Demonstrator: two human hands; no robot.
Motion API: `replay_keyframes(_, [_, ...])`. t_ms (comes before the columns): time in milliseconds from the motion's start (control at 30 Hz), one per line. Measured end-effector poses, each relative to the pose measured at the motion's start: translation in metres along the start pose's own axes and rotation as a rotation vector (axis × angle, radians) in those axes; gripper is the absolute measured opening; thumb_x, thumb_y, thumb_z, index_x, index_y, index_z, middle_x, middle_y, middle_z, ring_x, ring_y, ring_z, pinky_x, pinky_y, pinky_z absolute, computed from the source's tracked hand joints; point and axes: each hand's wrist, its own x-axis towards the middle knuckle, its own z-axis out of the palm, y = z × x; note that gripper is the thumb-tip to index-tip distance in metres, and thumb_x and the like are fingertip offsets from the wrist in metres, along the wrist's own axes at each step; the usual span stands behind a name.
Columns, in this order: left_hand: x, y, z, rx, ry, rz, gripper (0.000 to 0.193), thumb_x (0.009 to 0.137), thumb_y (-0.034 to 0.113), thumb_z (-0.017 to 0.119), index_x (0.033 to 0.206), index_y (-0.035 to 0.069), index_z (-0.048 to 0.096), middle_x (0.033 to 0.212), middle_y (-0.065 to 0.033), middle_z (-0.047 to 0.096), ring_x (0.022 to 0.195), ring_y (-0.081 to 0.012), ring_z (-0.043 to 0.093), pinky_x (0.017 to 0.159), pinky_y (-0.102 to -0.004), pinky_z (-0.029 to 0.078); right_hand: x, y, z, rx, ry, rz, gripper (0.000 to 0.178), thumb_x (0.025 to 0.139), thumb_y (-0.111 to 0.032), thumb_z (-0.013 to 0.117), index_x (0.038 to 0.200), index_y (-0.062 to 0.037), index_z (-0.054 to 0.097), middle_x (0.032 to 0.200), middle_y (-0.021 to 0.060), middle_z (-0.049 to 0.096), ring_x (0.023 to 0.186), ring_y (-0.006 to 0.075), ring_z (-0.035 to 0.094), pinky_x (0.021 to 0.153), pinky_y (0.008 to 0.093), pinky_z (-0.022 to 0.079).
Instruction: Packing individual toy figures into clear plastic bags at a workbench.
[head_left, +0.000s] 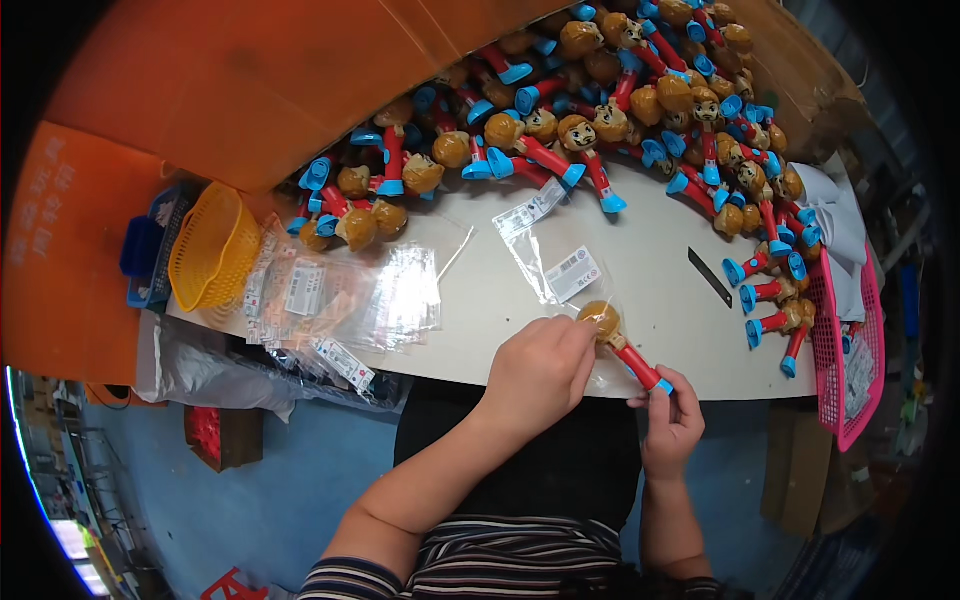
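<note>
My right hand (672, 415) grips the blue foot end of a small toy figure (632, 358) with a brown-haired round head and red body. The figure lies tilted at the table's near edge, head pointing away to the left. Beside that head, my left hand (540, 368) is closed, its fingertips pinching the near end of a clear plastic bag (535, 250). This bag stretches away over the table and carries a white printed label (573, 273). The figure's head overlaps the near part of the bag; how far inside it sits, I cannot tell.
A big heap of similar figures (580, 135) spills across the far table. Flat clear bags (395, 295) lie stacked at left by a yellow basket (212, 245). A dark flat strip (710, 277) lies right of centre. A pink basket (832, 345) stands at the right edge.
</note>
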Motion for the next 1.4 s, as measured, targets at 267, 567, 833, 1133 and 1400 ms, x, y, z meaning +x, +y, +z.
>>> replay_keyframes(267, [-0.003,0.010,-0.001,0.051,-0.057,0.049,0.015,0.077,0.005,0.070,0.091,0.005,0.065,0.083,-0.0088,0.060,0.075,-0.0287,0.061,0.064,-0.0371,0.051,-0.007,0.005,0.016,0.215,-0.168,0.158,0.034,0.086,0.003,0.069,0.117,0.0064,0.054,0.096,0.0139,0.067,0.076,0.0112,0.064,0.062,0.0214,0.054])
replay_keyframes(567, [-0.007,0.005,0.001,0.037,0.053,0.002,0.015,0.077,0.004,0.070,0.091,0.004,0.064,0.084,-0.0095,0.057,0.077,-0.0286,0.059,0.066,-0.0367,0.049,-0.003,-0.002,0.014,-0.057,-0.305,0.062,0.033,0.085,0.011,0.063,0.117,0.0091,0.056,0.104,0.0133,0.068,0.088,0.0169,0.068,0.079,0.0257,0.056])
replay_keyframes(833, [-0.013,0.015,0.006,0.017,-0.050,0.054,0.018,0.075,0.002,0.069,0.091,0.002,0.063,0.085,-0.0106,0.055,0.078,-0.0289,0.056,0.067,-0.0381,0.048,0.009,0.011,0.018,-0.256,-0.120,-0.245,0.022,0.085,0.008,0.065,0.106,0.0038,0.062,0.098,0.0113,0.065,0.076,0.0130,0.060,0.063,0.0211,0.046])
replay_keyframes(1133, [-0.010,0.000,0.009,0.096,0.118,0.016,0.039,0.075,0.001,0.070,0.112,0.000,0.058,0.105,-0.0171,0.055,0.089,-0.0344,0.059,0.077,-0.0400,0.050,0.021,-0.004,0.025,-0.534,-0.139,-0.357,0.052,0.073,-0.004,0.079,0.120,-0.0009,0.056,0.122,0.0186,0.055,0.110,0.0318,0.056,0.087,0.0367,0.049])
replay_keyframes(1400, [-0.026,-0.019,0.019,-0.112,0.090,-0.186,0.025,0.079,0.000,0.068,0.102,-0.001,0.057,0.097,-0.0157,0.056,0.081,-0.0310,0.061,0.070,-0.0367,0.051,0.026,-0.005,0.041,-0.566,-0.169,-0.320,0.058,0.075,-0.005,0.079,0.126,0.0008,0.053,0.125,0.0196,0.056,0.111,0.0334,0.057,0.092,0.0381,0.048])
